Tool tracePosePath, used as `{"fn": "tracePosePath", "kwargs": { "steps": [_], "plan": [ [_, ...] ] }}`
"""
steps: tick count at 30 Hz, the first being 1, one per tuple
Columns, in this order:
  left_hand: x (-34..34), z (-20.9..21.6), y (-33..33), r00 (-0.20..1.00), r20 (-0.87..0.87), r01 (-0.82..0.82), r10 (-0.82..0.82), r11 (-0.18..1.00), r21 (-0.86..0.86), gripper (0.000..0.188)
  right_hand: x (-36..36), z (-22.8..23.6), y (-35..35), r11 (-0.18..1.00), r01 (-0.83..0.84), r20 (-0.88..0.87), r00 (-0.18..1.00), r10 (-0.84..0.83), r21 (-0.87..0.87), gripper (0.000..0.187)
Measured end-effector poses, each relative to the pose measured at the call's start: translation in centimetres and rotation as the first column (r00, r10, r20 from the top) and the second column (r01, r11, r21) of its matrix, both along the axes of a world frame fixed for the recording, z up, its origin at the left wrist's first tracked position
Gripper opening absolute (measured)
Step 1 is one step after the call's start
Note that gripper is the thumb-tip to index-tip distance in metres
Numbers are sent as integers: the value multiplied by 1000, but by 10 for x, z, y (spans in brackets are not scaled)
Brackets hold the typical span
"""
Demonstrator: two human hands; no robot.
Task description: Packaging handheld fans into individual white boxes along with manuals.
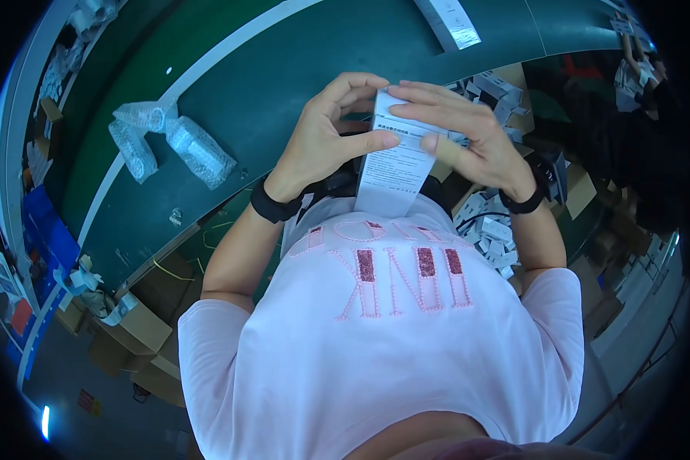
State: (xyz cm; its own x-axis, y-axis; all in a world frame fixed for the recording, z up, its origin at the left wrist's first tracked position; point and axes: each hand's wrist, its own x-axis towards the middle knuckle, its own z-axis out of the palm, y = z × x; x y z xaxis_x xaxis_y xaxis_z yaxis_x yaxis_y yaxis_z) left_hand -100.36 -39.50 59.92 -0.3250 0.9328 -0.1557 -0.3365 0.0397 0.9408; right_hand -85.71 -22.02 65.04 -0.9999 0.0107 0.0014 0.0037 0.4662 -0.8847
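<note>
We've got the white carton (395, 165) pinched in both left hand (326, 142) and right hand (468, 134); steady thumbs keep that top flap square.

I hold a small white carton (395, 165) between both hands — long, narrow and rectangular, its broad face covered in fine dark print. It stands lengthwise away from my chest, far end raised, not resting on the counter. My left hand (326, 134) grips its left edge, thumb across the face — my right hand (468, 130) covers the top right.
</note>
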Motion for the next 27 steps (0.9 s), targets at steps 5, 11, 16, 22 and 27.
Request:
{"fn": "tracePosePath", "kwargs": {
  "steps": [5,11,16,22,27],
  "plan": [
    [9,-18,28,999,-37,-29,26,996,-88,42,20,-29,-13,886,433,233,890,-392,-166,53],
    [26,-30,63,986,15,168,-168,975,-146,32,53,-43,15,874,426,274,891,-361,-234,57],
    [19,-92,148,995,40,104,-97,935,-339,50,61,-91,95,466,785,514,619,-594,-407,44],
    [-9,-210,279,972,-221,-193,86,828,-526,85,69,-181,311,-71,836,291,109,-951,-545,41],
    [25,-205,301,860,-476,-457,186,697,-553,73,76,-264,343,-43,998,151,-36,-988,-42,61]
  ]
}}
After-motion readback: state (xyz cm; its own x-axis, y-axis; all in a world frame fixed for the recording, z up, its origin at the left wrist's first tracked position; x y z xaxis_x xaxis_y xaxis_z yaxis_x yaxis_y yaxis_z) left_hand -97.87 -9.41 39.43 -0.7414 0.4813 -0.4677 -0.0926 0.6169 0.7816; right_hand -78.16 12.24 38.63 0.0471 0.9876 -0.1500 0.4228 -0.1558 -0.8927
